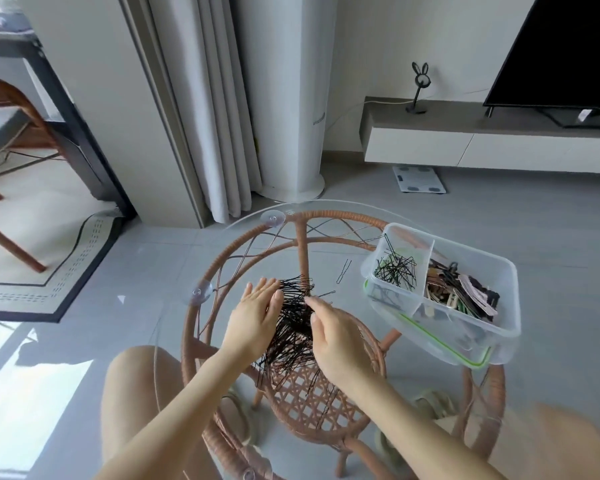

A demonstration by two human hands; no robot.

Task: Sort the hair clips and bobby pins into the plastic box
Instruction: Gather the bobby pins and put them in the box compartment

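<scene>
While pressing bobby pins (291,330), left hand (253,315) — fingers (268,289) straight.

Grey tiled floor (499,220), sunlit at lower left. Pale curtain (201,116) beside a white column (284,98). At right, a dark TV (561,46) on a low white cabinet (465,147), a scale (419,179) below. At left, a bordered rug (66,268) under a wooden chair (4,133).

You will find no text here that you can read. The small etched mark (290,212) near the far edge of the glass table top (326,268) is too tiny to make out, and the white tag (584,115) under the television (568,46) is too blurred to read.
</scene>
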